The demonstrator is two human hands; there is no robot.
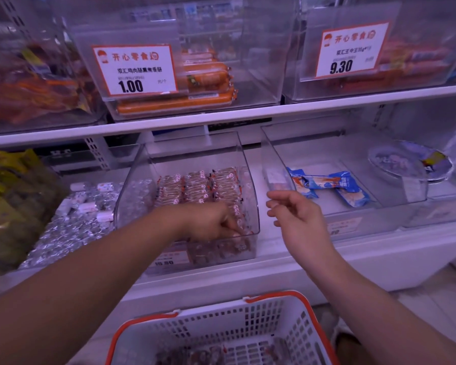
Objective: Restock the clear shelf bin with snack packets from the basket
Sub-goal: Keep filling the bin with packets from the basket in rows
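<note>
My left hand reaches down into the clear shelf bin, fingers curled onto the snack packets at its near right corner — whether they grip one I cannot tell. The packets lie in neat rows across the bin floor. My right hand hangs just right of the bin, fingers loosely bent, holding nothing. Near me sits the white basket with its orange rim — a few packets left in its bottom.
</note>
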